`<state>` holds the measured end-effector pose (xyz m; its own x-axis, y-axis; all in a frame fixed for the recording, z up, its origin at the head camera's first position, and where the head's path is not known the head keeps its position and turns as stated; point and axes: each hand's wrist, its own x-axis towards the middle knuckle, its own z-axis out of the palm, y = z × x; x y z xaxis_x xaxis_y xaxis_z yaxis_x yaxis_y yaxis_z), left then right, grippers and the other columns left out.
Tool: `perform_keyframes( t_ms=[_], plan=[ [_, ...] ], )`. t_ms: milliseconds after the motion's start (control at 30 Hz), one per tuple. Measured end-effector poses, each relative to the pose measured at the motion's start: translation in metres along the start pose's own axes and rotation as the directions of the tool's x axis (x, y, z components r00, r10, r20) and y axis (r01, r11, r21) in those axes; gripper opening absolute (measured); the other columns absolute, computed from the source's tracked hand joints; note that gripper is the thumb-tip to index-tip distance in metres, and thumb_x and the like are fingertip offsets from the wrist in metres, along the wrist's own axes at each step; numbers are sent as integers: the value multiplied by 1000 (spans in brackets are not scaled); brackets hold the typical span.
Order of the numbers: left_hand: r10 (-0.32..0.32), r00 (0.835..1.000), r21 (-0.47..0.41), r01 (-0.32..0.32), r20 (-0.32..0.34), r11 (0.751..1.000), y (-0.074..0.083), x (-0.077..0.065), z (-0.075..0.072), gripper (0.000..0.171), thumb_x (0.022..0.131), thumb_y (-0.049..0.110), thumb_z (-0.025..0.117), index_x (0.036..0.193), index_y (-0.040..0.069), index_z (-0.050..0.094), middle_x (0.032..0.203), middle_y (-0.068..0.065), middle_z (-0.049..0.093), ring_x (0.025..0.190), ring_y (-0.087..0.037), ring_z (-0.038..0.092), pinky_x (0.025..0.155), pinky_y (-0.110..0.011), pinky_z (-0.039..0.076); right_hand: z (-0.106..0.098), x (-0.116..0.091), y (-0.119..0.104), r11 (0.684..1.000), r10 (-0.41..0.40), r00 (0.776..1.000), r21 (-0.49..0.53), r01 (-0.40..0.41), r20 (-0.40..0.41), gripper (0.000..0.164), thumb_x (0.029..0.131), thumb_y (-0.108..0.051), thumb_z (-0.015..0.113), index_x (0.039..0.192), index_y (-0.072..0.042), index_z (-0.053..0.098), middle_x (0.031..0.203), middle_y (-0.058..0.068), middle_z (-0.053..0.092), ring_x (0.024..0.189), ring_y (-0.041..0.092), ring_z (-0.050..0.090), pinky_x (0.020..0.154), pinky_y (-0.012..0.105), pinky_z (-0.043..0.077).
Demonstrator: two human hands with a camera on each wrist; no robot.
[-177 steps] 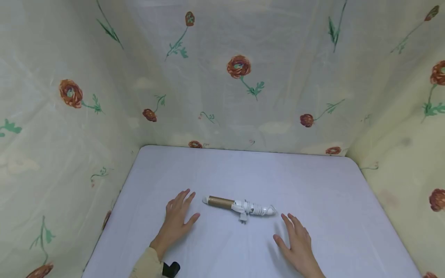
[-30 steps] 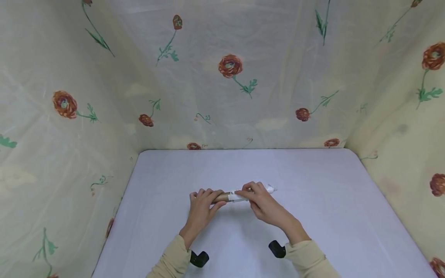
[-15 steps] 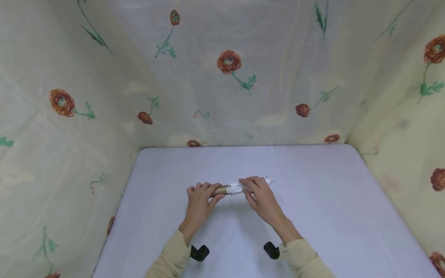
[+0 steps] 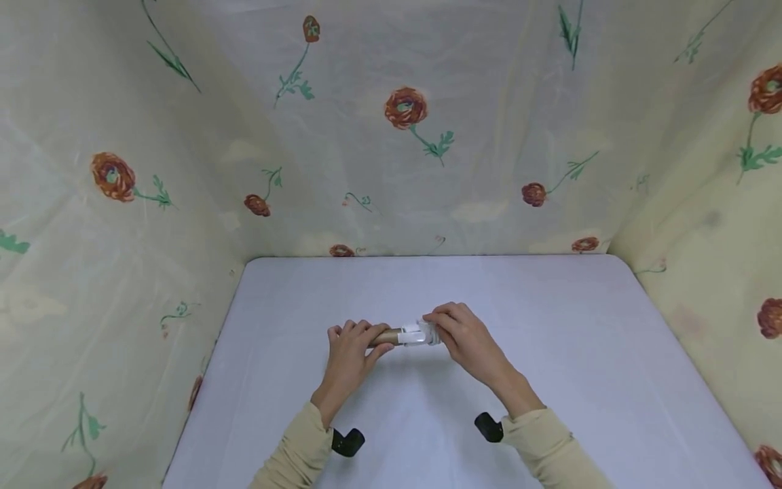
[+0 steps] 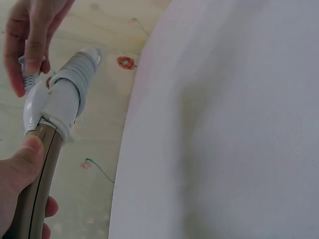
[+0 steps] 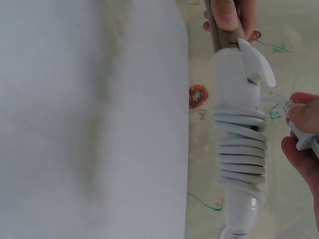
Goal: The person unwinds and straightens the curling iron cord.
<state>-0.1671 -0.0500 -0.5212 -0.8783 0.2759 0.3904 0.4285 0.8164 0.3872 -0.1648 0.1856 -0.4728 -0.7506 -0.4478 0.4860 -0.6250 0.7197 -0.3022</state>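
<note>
A curling iron (image 4: 414, 334) is held up off the table, its barrel (image 5: 42, 172) brown-gold and its handle (image 6: 233, 82) white. My left hand (image 4: 354, 350) grips the barrel, thumb on top. Around the handle, the white cord (image 6: 241, 154) is wound in several coils. In the right wrist view, my right hand (image 6: 305, 124) pinches the plug (image 6: 303, 135) beside the handle, and a short stretch of cord runs from it back to the iron. A white clamp lever (image 6: 256, 62) sticks out near the barrel. In the head view, my right hand (image 4: 470, 343) hides the handle's far end.
The table (image 4: 293, 292) has a pale cloth cover and rounded back corners. Flower-printed sheets (image 4: 489, 136) hang behind it and on both sides. A black wrist device (image 4: 348, 443) sits by the left cuff, another black device (image 4: 489, 427) by the right.
The iron lay on the table at first; both hands have since lifted it. Over the last second my right hand has gone from the handle to pinching the plug beside it.
</note>
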Motion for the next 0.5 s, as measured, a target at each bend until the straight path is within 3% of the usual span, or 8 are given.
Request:
perform_keyframes(
  t_ms=[500],
  plan=[
    [82, 996, 28, -83, 47, 996, -8, -3, -5, 36, 86, 49, 61, 115, 29, 66, 93, 5, 66, 82, -16, 52, 80, -44, 29, -18, 17, 16, 989, -149, 982, 21, 148, 115, 28, 81, 3, 69, 106, -10, 68, 107, 1, 61, 100, 15, 55, 83, 32, 51]
  ],
)
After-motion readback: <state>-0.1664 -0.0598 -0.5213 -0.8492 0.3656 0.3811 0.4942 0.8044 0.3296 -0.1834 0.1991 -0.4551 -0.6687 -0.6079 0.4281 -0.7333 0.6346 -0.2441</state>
